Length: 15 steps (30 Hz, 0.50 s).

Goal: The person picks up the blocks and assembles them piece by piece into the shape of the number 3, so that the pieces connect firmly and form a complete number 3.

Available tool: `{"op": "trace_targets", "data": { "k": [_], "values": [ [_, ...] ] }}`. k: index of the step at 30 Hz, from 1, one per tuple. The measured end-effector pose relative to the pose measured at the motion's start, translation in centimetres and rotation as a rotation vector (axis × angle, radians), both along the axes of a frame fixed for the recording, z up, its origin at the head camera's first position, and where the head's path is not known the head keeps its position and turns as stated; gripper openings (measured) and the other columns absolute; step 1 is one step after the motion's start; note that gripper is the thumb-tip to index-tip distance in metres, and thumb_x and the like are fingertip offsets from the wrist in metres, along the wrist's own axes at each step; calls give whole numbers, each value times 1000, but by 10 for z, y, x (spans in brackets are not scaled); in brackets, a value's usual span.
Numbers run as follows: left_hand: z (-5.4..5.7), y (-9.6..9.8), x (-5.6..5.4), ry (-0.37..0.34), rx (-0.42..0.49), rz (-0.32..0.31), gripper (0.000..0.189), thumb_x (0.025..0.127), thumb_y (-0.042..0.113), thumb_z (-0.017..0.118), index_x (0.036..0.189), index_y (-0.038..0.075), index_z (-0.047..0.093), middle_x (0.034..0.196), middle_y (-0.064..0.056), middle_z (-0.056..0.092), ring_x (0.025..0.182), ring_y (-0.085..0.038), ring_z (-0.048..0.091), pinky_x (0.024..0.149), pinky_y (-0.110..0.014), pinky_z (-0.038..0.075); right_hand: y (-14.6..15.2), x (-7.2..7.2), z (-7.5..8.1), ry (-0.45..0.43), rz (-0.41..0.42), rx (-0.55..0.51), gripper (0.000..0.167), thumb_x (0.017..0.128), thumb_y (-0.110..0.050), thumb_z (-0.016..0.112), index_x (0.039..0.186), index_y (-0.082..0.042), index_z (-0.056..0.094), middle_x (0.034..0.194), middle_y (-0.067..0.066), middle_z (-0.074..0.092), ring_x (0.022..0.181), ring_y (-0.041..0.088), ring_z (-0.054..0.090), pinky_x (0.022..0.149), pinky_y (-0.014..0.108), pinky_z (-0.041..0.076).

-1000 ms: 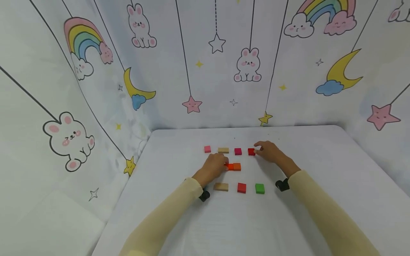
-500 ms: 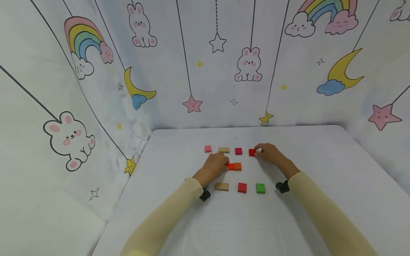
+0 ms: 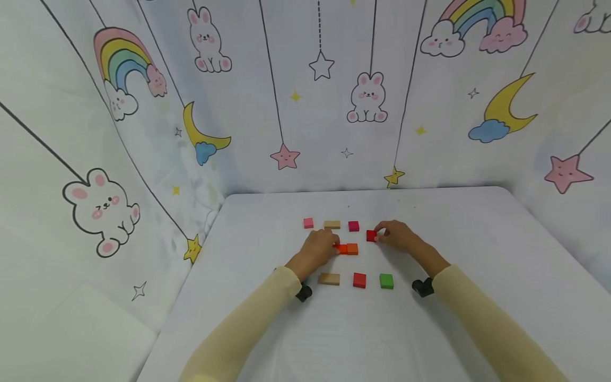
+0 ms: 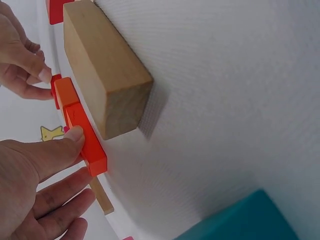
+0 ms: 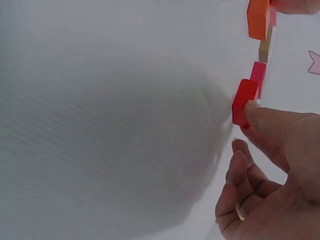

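My left hand (image 3: 319,248) pinches a red-orange block (image 4: 92,150) between thumb and fingers in the middle of the table. An orange block (image 3: 352,249) sits against that block's right end. To the right and a little farther back, my right hand (image 3: 396,236) pinches a red block (image 5: 244,102) between thumb and finger, its other fingers loosely curled. In the head view a small gap separates this red block from the orange one. A crimson block (image 3: 353,226) lies just beyond, to the left of the right hand's fingertips.
Along the back row lie a pink block (image 3: 308,223) and a wooden block (image 3: 332,224). Nearer me are another wooden block (image 3: 329,279), a red block (image 3: 359,280) and a green block (image 3: 386,281). A teal block (image 4: 245,220) shows at the left wrist view's bottom edge.
My right hand has taken hold of the red block at the end of the back row and drawn it toward me, slightly left. The left hand stays on the red-orange block.
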<state>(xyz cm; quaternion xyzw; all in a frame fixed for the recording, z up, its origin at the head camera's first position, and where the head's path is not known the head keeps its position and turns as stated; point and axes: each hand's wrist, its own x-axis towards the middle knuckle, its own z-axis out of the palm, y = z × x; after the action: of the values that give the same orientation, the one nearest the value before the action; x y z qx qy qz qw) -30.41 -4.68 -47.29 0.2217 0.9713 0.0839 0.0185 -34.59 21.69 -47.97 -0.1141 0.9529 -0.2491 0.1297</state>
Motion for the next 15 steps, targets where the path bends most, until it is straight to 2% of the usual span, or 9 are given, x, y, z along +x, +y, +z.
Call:
{"op": "trace_targets", "data": {
  "k": [15],
  "values": [
    [1,1,0,-1,7,0,27,100,27,76,124,16,78,112,-4,72,100,-19,65,96,-32,56,-17,10,-5,0,29,-26,38,101,-21,72,135,-7,65,111,14,67,104,28,60,80,36,59]
  ]
}}
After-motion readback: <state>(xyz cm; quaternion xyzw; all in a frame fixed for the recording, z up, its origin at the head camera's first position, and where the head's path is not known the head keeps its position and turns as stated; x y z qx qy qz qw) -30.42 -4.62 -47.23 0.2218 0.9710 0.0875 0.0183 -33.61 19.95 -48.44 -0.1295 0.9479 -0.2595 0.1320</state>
